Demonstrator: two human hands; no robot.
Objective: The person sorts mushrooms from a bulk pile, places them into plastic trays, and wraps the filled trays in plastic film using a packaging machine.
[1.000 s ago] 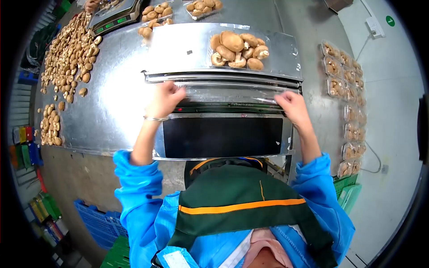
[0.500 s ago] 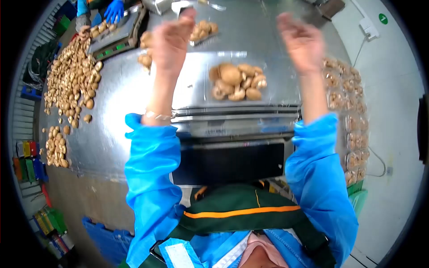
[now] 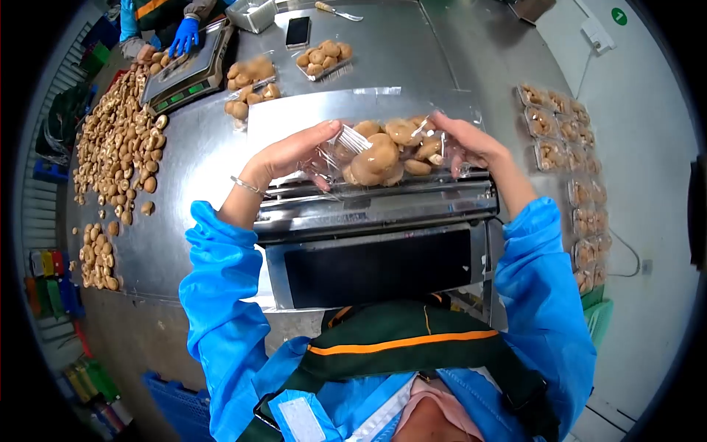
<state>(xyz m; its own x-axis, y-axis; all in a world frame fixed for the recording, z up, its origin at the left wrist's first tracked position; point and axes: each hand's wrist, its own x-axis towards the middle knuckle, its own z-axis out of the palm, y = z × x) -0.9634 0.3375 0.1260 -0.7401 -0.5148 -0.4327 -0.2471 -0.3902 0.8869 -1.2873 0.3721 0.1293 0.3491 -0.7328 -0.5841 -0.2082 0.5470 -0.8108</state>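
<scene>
A tray of brown mushrooms with clear plastic film over it is at the near edge of the metal sheet, just above the rollers of the wrapping machine. My left hand grips the film and the tray's left end, thumb on top and fingers underneath. On the other side, my right hand grips the film at the right end, with its fingers curled down around it. The film looks bunched into folds near my left thumb.
Loose mushrooms cover the left of the table. Open mushroom trays, a phone, a knife and a scale lie beyond. Wrapped packs line the right. A co-worker's blue-gloved hand is at the scale.
Both hands have come down and inward from above the table onto the tray's two ends and taken hold of film. The tray sits slightly nearer. The co-worker's gloved hand has moved slightly down.
</scene>
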